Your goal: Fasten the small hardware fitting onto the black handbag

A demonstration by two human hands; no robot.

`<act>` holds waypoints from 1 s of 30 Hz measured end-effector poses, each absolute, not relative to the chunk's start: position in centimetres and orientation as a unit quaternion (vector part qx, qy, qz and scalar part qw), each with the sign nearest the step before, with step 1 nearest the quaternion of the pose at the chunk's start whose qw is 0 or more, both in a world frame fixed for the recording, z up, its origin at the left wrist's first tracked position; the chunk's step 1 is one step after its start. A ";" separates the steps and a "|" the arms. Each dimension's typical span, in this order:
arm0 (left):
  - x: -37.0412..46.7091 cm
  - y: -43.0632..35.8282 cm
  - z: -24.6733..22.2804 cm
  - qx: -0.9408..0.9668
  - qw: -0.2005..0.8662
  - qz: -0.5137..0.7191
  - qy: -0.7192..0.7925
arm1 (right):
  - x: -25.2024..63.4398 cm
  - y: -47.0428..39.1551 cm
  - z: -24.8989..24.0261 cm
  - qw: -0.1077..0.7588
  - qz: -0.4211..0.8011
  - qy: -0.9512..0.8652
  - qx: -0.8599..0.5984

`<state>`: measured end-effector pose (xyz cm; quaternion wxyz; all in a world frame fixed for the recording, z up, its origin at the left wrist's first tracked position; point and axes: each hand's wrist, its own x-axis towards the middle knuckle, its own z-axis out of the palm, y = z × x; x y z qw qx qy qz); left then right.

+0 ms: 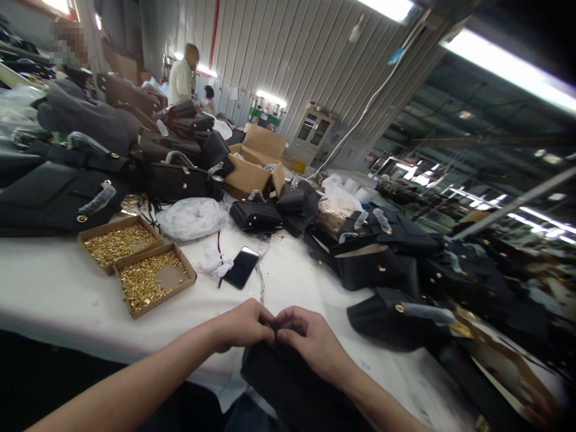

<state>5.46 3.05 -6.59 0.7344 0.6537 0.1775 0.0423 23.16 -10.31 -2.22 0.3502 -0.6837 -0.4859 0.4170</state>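
Black bag [288, 384] at six o'clock on the table [54, 288] edge, its top edge pinched by left hand [243, 327] and right hand [310, 342]. Fingertips should be kept close together; boxes of brass fittings [139, 270] lie at ten o'clock.

Overhead fluorescent tubes [508, 66] glare white. White table [54, 288] bright; right side dim, motion-blurred. Strong wide-angle bending at edges. Centre sharp.
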 end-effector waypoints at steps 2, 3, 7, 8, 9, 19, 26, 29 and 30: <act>5.1 3.3 -6.3 0.641 0.749 0.026 0.165 | 23.2 -10.4 -2.3 0.349 0.421 -0.484 -0.683; 5.0 3.3 -6.2 0.635 0.756 0.015 0.159 | 23.2 -10.5 -2.3 0.351 0.423 -0.483 -0.682; 4.9 3.3 -5.8 0.627 0.760 0.001 0.170 | 23.1 -10.6 -2.1 0.353 0.421 -0.484 -0.681; 5.0 3.2 -5.7 0.630 0.756 0.006 0.178 | 23.0 -10.6 -2.0 0.351 0.418 -0.487 -0.682; 5.1 3.1 -5.7 0.632 0.753 0.010 0.184 | 22.9 -10.6 -1.8 0.346 0.412 -0.492 -0.684; 5.7 2.4 -6.1 0.652 0.723 0.047 0.224 | 21.4 -11.4 -0.9 0.280 0.257 -0.596 -0.707; 7.4 1.8 -5.5 0.734 0.626 0.069 0.255 | 21.9 -11.8 -0.8 0.311 0.271 -0.600 -0.686; 7.7 1.7 -4.9 0.766 0.581 0.077 0.266 | 22.1 -11.9 -0.8 0.321 0.283 -0.592 -0.683; 7.7 1.6 -4.7 0.774 0.569 0.078 0.266 | 22.2 -11.9 -0.9 0.323 0.286 -0.590 -0.682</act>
